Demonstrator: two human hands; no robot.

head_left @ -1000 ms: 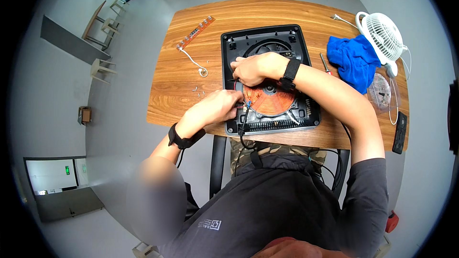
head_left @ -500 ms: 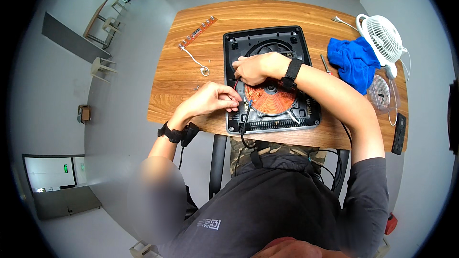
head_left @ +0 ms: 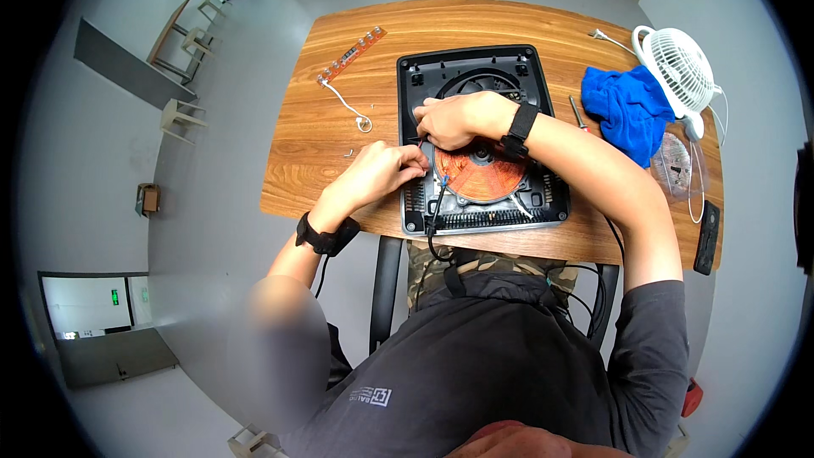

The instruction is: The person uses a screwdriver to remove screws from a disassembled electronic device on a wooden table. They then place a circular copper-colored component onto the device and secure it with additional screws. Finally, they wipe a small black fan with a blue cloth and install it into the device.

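An opened induction cooker [head_left: 551, 212] lies on the table before me, its black housing showing a round copper coil [head_left: 485, 180] and, at the far end, a cooling fan [head_left: 476, 85]. My left hand [head_left: 379, 171] is at the housing's left edge beside the coil, thumb and fingers pinched together; what lies between them is too small to tell. Curled over the coil's far left part, my right hand [head_left: 455, 121] has its fingertips bent down and hidden inside the housing. A bit of red wire shows between the two hands. A black cable [head_left: 436, 216] runs out over the near edge.
At the far left lie a circuit board strip [head_left: 352, 55] with a white cable [head_left: 343, 104], and small screws [head_left: 348, 153]. To the right are a screwdriver [head_left: 578, 114], blue cloth [head_left: 627, 110], white fan [head_left: 678, 68], clear plastic container [head_left: 676, 165] and black case [head_left: 707, 237].
My left hand has shifted slightly up and right, its fingertips closing nearer to the right hand by the red wire. The right hand has hardly moved.
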